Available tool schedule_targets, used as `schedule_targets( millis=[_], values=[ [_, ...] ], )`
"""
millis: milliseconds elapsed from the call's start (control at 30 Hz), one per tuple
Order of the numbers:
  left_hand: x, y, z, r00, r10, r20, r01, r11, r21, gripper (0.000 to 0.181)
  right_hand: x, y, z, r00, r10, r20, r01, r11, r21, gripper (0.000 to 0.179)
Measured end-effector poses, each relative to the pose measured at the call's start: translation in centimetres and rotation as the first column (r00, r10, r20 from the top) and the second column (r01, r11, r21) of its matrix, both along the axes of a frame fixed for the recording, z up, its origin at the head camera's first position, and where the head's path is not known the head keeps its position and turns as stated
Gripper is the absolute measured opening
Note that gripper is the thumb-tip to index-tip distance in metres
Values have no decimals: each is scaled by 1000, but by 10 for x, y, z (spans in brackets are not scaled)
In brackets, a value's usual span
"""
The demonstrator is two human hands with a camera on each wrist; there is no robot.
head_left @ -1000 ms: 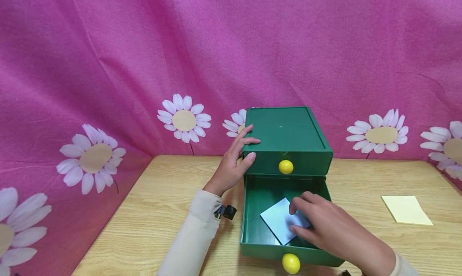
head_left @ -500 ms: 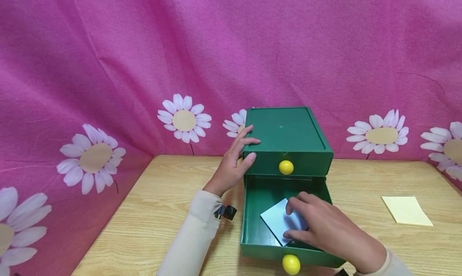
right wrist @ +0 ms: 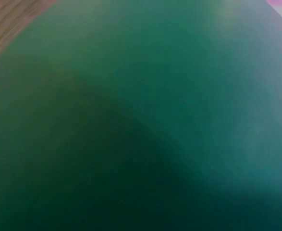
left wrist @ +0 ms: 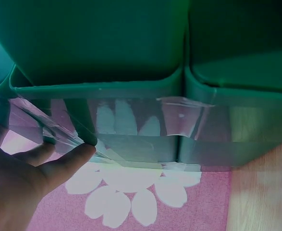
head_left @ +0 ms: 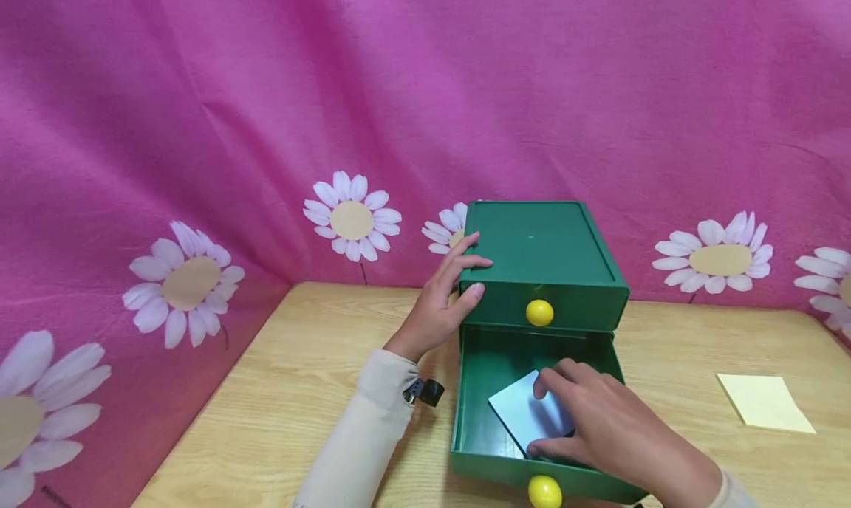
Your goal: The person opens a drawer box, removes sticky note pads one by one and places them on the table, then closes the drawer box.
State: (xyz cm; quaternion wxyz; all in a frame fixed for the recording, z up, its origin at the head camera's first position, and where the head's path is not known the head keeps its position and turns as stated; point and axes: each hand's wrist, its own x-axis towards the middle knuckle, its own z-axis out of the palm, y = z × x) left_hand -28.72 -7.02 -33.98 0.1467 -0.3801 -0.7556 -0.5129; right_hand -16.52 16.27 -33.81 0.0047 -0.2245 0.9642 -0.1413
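Observation:
A small green two-drawer cabinet [head_left: 532, 242] with yellow knobs stands on the table; its lower drawer [head_left: 479, 434] is pulled out. My left hand [head_left: 435, 305] rests on the cabinet's left side, fingertips over the top edge and thumb by the front corner. In the left wrist view, those fingers [left wrist: 68, 166] lie against the clear-taped green side. Inside the drawer lies a light blue pad of sticky notes [head_left: 521, 404], turned at an angle. Over its right part arches my right hand [head_left: 598, 412], thumb at the near corner, index finger near the far corner. The right wrist view shows blurred green plastic.
A pale yellow sticky note pad [head_left: 764, 403] lies on the wooden table [head_left: 319, 375] to the right of the cabinet. Behind stands a pink cloth backdrop [head_left: 532, 87] printed with white daisies. The upper drawer [head_left: 499, 305] is closed.
The head view has turned slightly, shifting the scene right and down. My right thumb has spread away from the index finger toward the blue pad's near corner. The left hand keeps its place.

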Motion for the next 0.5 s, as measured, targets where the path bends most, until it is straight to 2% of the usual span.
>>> schedule_targets(
  millis=[100, 300, 500],
  values=[
    [0, 0, -1, 1000, -2, 3, 2, 1000, -1, 37, 0, 0, -1, 1000, 13, -9, -13, 1000, 2, 54],
    [0, -1, 0, 1000, -7, 2, 7, 1000, -2, 38, -1, 0, -5, 994, 66, -86, -64, 998, 19, 50],
    [1, -1, 0, 1000, -1, 11, 1, 1000, -2, 39, -2, 1, -8, 988, 86, -130, -80, 996, 45, 50]
  ],
)
